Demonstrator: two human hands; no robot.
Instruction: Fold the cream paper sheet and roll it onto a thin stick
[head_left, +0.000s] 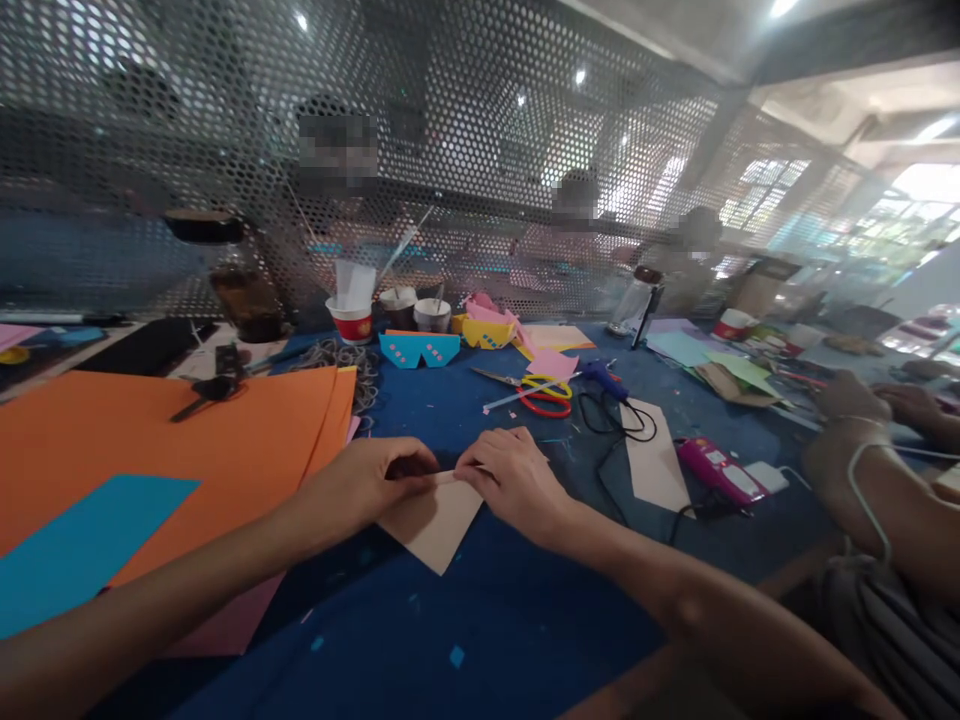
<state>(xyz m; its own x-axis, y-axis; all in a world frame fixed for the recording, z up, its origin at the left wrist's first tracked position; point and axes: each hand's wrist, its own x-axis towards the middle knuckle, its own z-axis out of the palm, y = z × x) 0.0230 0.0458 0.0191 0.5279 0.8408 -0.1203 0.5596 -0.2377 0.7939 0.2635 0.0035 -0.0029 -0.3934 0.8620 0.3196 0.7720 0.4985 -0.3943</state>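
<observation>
A beige folded paper piece [439, 520] lies on the blue table top [480, 620], its pointed end toward me. My left hand [375, 480] pinches the paper's upper edge from the left, fingers closed. My right hand [514, 478] pinches the same edge from the right, fingers curled onto it. The two hands nearly touch above the fold.
Orange sheets [187, 450] with a teal sheet [82, 545] lie at left. Red-and-yellow scissors [544, 392], a blue paper boat [418, 348], cups [352, 318], a glue gun [604, 378] with black cord and a pink device [720, 470] lie beyond. Another person's arm [885, 470] rests at right.
</observation>
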